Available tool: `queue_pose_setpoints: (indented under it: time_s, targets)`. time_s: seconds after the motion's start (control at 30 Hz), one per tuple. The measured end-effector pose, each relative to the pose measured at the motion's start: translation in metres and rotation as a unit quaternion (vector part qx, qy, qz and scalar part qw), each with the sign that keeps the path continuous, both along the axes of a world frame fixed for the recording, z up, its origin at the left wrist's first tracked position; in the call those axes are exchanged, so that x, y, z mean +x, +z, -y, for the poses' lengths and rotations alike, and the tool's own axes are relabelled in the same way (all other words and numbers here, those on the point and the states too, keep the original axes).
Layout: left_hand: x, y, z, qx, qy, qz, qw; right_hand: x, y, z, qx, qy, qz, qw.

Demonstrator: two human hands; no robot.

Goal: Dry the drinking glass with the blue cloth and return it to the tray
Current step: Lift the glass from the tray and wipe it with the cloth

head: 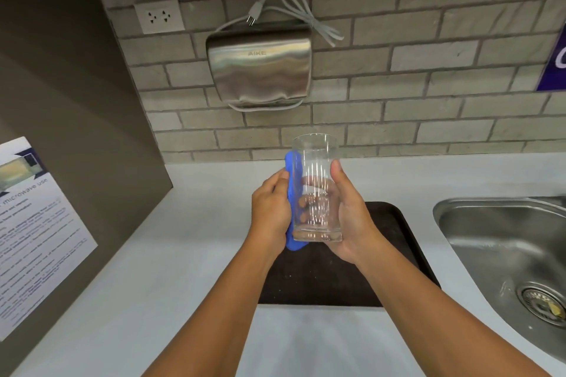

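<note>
A clear drinking glass (315, 174) stands upright in the air above the dark tray (395, 232). My right hand (352, 217) grips its right side and base, thumb up along the wall. My left hand (271, 211) presses the blue cloth (291, 180) flat against the glass's left side. The cloth runs from near the rim down under the base. The fingers of my right hand show through the glass.
The white counter (190, 254) carries the tray. A steel sink (502, 242) lies to the right. A metal hand dryer (260, 67) and a socket (159, 17) hang on the brick wall behind. A printed notice (33, 229) is on the left side wall.
</note>
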State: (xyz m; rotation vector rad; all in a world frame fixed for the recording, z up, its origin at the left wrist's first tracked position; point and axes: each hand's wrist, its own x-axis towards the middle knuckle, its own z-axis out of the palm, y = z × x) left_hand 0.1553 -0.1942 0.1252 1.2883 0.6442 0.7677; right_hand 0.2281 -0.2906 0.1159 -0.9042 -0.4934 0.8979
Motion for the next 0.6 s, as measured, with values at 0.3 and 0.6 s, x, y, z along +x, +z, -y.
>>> queue_pose_setpoints:
  time_s: [0.3, 0.6]
  targets:
    - [0.004, -0.010, 0.004, 0.138, 0.074, 0.023, 0.987, -0.005, -0.006, -0.011, -0.121, -0.130, 0.012, 0.984]
    - [0.001, -0.020, 0.004, 0.196, 0.096, -0.002, 0.976, -0.014, -0.015, -0.009, -0.124, -0.130, 0.057, 0.982]
